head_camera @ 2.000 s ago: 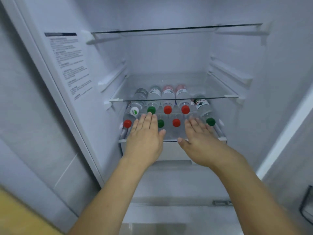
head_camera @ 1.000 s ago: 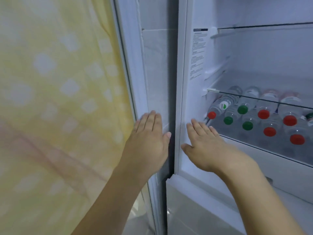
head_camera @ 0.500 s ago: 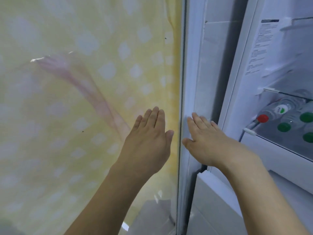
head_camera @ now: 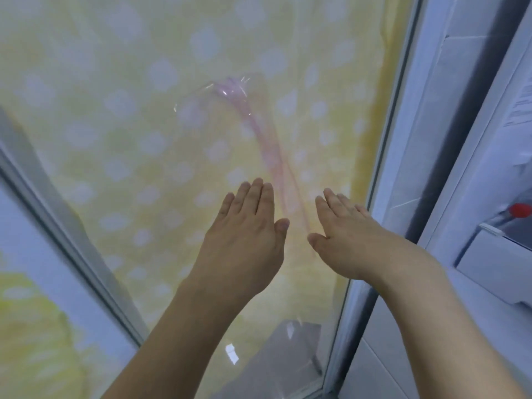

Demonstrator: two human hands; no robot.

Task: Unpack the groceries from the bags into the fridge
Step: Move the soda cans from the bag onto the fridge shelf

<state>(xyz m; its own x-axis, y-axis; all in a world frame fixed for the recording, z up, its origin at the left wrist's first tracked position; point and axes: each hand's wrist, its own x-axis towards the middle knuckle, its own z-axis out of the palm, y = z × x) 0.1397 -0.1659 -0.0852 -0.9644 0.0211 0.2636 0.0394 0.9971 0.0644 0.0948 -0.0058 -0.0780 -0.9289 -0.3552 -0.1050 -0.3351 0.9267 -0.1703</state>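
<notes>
My left hand and my right hand are stretched out flat, palms down, fingers slightly apart, holding nothing. Both hover in front of a glass pane with a yellow dotted curtain behind it. The open fridge shows only at the right edge. One red bottle cap on its glass shelf is visible there, above a white drawer front. No grocery bag is in view.
A grey window frame runs down between the curtain and the fridge side. Another frame bar slants across the lower left. A pink translucent streak shows on the glass. Grey floor appears at the bottom.
The view has swung left, away from the fridge shelf of bottles toward the curtained window. Both hands stayed flat and empty throughout.
</notes>
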